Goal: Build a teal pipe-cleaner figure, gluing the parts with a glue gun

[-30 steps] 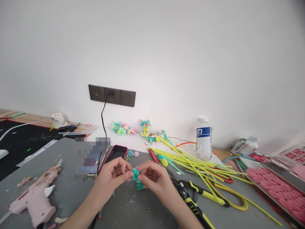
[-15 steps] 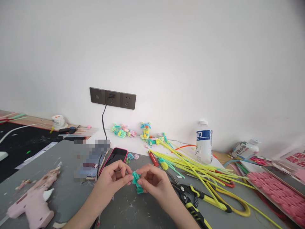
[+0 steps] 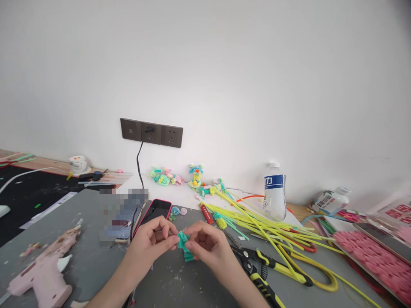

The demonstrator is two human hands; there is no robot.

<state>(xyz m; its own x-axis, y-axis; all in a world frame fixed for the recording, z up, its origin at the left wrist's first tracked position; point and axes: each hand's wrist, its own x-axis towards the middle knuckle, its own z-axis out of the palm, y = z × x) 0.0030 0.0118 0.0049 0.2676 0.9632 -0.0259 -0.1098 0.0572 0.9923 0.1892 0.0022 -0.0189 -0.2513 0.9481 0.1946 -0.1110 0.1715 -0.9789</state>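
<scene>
Nearest me, the left hand (image 3: 156,237) is nearly closed, thumb against forefinger at the left edge of a teal piece (image 3: 188,254); the right hand (image 3: 208,244) pinches its other side, fingers curled. The piece sits between both hands, above the bench (image 3: 186,287). I judge that uneven pulling could deform it, and a slack pinch could drop it. Beside the right forearm lie pliers (image 3: 247,256), which a sideways swing might knock. Farther off, yellow stems (image 3: 257,221), if dragged, could topple the bottle (image 3: 274,194).
</scene>
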